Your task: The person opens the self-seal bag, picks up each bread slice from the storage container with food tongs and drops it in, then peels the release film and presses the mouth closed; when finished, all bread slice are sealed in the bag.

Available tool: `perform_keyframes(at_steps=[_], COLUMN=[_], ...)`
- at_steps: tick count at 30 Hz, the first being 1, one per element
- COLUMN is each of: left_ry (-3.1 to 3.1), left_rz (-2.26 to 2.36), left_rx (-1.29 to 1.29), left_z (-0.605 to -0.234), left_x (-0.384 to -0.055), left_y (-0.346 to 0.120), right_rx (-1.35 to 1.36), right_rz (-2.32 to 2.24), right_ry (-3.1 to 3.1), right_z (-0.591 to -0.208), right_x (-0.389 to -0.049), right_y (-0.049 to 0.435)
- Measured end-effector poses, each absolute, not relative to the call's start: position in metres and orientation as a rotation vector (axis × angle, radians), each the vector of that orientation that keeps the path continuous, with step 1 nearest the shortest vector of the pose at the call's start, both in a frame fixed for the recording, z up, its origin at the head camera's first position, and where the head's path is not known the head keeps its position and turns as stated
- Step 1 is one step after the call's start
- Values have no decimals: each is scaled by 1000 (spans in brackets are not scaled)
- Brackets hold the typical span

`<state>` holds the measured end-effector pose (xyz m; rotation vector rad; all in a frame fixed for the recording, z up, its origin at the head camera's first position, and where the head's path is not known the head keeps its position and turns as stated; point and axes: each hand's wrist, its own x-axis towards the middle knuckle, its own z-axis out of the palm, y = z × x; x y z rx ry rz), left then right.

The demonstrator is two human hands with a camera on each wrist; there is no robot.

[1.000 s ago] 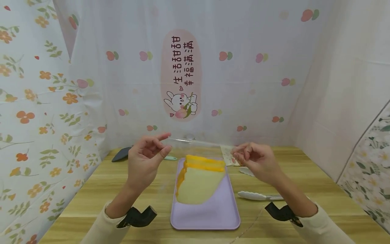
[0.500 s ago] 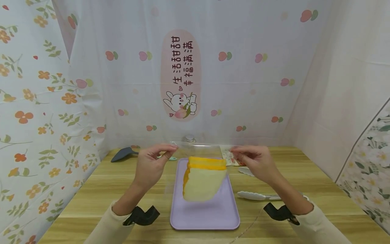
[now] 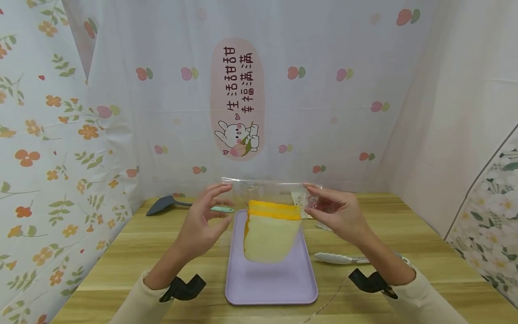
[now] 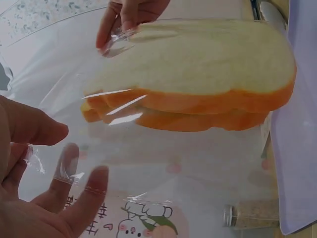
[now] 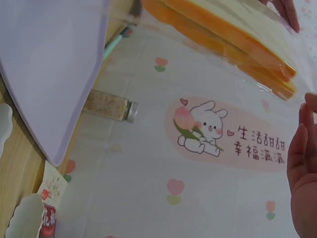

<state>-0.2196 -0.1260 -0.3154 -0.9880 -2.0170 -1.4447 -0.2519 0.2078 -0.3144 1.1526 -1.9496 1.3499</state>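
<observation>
A clear plastic bag (image 3: 269, 189) with bread slices (image 3: 269, 238) inside hangs above a lilac tray (image 3: 271, 285). The slices are pale with orange-brown crusts. At the bag's upper right edge, my right hand (image 3: 337, 211) pinches the film, and the left wrist view shows it bunched at those fingers (image 4: 103, 42). My left hand (image 3: 206, 220) is by the upper left corner, its fingers spread and the thumb held apart. Through the film, the left wrist view shows some of this left hand's fingers (image 4: 96, 181) behind the bag.
Behind the tray stands a small jar (image 5: 109, 105) with a metal lid. A dark spatula (image 3: 162, 204) with a mint handle lies at back left. White-tipped tongs (image 3: 333, 258) are right of the tray, and a printed packet (image 5: 49, 198) lies behind them.
My left fingers have gone from pinching the bag's edge to spreading apart. The right thumb and fingers sit farther apart on the film. The bag's top edge is raised and straighter.
</observation>
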Motion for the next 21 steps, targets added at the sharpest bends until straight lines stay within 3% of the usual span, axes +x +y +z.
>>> perform_keyframes(at_steps=[21], left_ry=[-1753], left_rz=[-1499], left_rx=[-1124], left_z=[-314], left_x=[-220], left_y=[-126], right_rx=[1135], right_rz=[1314], right_ry=[-1917], right_z=[-309], right_x=[-250], right_y=[193])
